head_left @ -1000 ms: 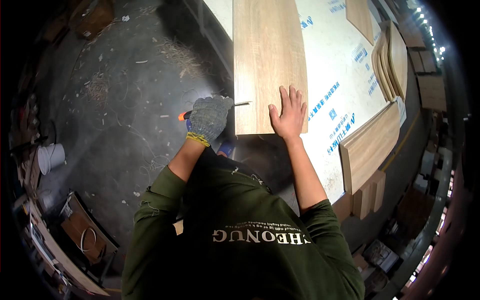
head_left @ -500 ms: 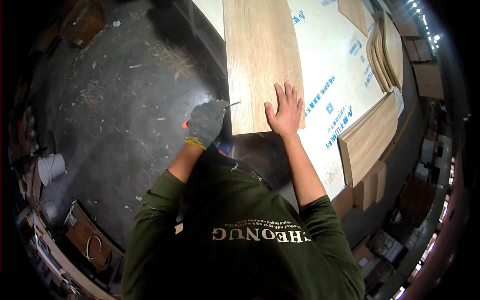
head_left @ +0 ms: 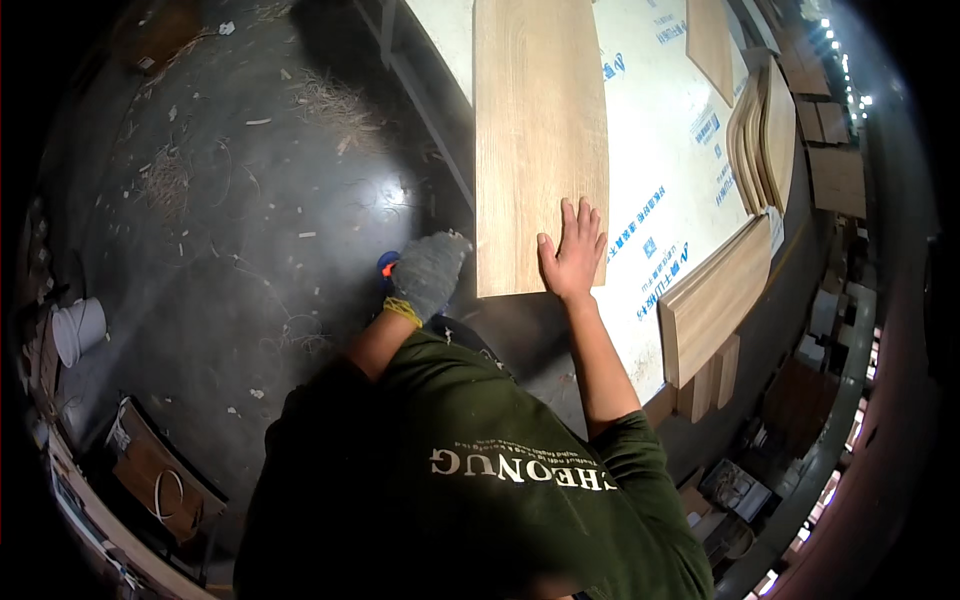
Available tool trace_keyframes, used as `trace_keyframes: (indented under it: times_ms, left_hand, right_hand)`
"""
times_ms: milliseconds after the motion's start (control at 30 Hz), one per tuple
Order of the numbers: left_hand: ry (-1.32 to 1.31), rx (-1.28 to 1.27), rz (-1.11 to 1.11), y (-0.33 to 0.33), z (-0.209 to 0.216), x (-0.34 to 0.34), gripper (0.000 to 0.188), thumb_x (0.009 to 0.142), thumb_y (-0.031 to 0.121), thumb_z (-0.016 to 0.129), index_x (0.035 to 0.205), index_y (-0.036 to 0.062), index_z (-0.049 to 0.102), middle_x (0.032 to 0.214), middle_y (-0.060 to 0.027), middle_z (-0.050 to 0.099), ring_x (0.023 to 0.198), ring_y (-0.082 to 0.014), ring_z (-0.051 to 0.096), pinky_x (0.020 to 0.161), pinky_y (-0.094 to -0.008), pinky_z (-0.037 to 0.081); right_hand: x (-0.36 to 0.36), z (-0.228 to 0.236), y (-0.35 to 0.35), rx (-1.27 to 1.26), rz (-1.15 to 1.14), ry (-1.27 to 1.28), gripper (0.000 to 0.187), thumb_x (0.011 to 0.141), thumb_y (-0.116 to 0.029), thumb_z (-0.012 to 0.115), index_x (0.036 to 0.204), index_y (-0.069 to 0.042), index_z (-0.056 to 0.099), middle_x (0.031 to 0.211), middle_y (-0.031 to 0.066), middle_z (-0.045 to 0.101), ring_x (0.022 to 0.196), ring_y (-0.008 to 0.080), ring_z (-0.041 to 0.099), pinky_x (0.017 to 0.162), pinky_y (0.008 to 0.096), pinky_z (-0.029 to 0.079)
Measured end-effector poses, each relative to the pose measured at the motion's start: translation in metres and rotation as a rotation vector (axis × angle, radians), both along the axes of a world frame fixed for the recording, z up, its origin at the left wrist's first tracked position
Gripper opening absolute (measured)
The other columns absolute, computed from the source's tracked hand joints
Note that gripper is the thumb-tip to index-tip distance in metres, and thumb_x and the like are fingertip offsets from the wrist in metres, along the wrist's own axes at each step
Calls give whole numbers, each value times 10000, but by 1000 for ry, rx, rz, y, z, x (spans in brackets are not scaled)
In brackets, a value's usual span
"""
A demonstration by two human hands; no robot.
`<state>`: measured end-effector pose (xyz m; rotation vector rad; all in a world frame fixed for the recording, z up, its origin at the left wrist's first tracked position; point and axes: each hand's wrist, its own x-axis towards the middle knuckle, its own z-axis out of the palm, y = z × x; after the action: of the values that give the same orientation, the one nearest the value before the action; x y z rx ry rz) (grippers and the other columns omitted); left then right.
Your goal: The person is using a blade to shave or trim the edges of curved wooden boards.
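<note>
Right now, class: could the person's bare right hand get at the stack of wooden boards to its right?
Probably yes: the right hand lies flat on the long plank, and only bare white sheet separates it from the board stack.

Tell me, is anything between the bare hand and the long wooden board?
Nothing visible: the bare right hand lies flat on the long pale wooden board, near its close end. The gloved left hand sits at the board's left edge.

Pale oak-grain board (head_left: 540,140); grey glove (head_left: 428,272); orange-blue tool (head_left: 387,266); dark green shirt (head_left: 480,480).
</note>
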<state>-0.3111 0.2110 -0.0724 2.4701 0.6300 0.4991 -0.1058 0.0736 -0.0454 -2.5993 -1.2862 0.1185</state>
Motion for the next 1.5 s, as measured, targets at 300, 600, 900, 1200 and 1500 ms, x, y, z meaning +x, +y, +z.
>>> trace_keyframes:
  times_ms: [300,600,900,1200,1500]
  left_hand:
    - [-117,-419,81,10,-46,-132,180,838,142,619,1009,90,633,800,-48,602,648,-219,590,595,-336,489]
    - [-318,-1535,559,-65,46,-123,159,892,155,646,1010,85,567,751,-9,584,624,-118,577,548,-266,487]
    - [129,-686,415,-103,35,-101,577,933,221,566,1448,48,371,1342,-220,507,1149,-357,543,994,-420,426]
    - [299,-144,217,-122,64,-6,510,882,264,607,1360,124,495,1145,-215,606,1000,-395,596,822,-457,496]
    - [362,135,271,-132,46,-9,420,852,151,608,1271,118,589,1012,-183,613,904,-374,600,782,-463,484]
  right_hand:
    - [-98,31,58,-322,162,47,995,729,-414,698,1531,-131,181,1591,174,88,1449,454,68,1026,780,110]
    - [-86,27,19,-296,277,93,882,756,-56,586,1530,-85,164,1602,103,85,1461,420,71,1045,763,130]
    - [-66,27,-48,-62,615,293,729,828,-337,601,1472,-123,333,1572,111,223,1455,323,192,1151,582,166]
    - [65,3,-22,-28,69,-53,757,861,-588,520,1490,-206,343,1576,122,224,1456,353,164,1151,598,107]
    - [84,-15,48,82,-121,-71,753,861,-571,514,1478,-165,368,1567,174,225,1450,344,202,1170,516,152]
